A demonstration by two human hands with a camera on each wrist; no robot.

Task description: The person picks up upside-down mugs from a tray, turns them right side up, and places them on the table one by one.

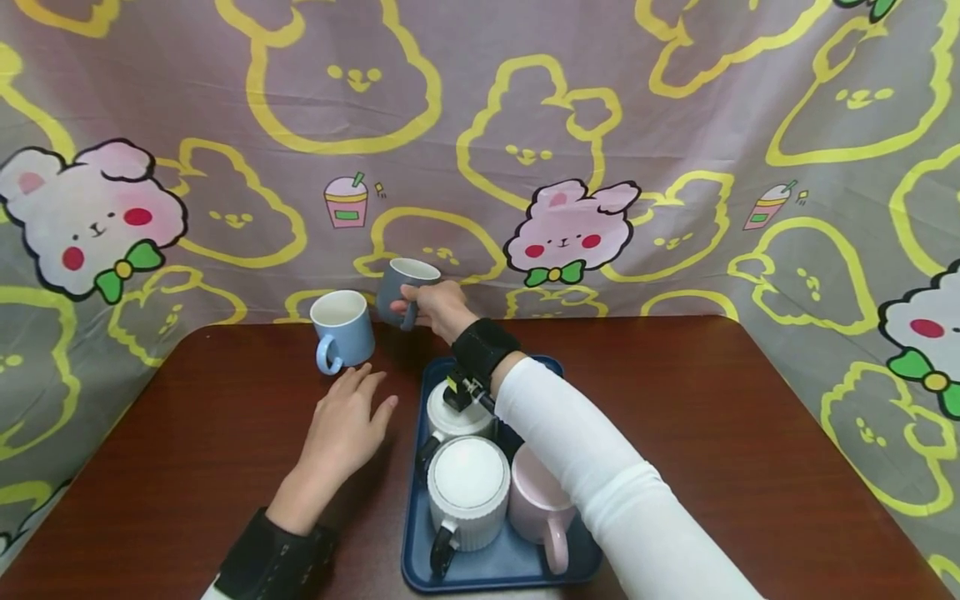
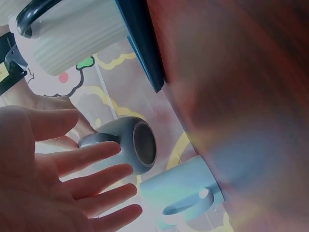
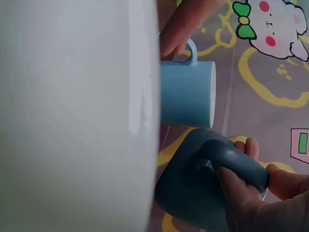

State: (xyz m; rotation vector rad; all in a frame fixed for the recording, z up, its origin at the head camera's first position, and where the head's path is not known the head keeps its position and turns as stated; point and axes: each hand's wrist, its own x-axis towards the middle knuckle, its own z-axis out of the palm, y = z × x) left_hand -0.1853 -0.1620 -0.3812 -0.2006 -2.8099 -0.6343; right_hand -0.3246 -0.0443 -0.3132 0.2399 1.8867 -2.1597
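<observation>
Right hand (image 1: 442,307) grips the grey mug (image 1: 391,292), partly hiding it; left hand (image 1: 346,427) spreads.

At four o'clock the right hand (image 3: 265,205) grips a dark mug (image 3: 188,188) by its handle (image 3: 235,162), with a light-blue mug (image 3: 187,92) at two and a curved white surface (image 3: 72,116) at nine

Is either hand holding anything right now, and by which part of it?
The right hand holds the dark grey-blue mug by its handle. The left hand, near the light blue mug, holds nothing.
</observation>
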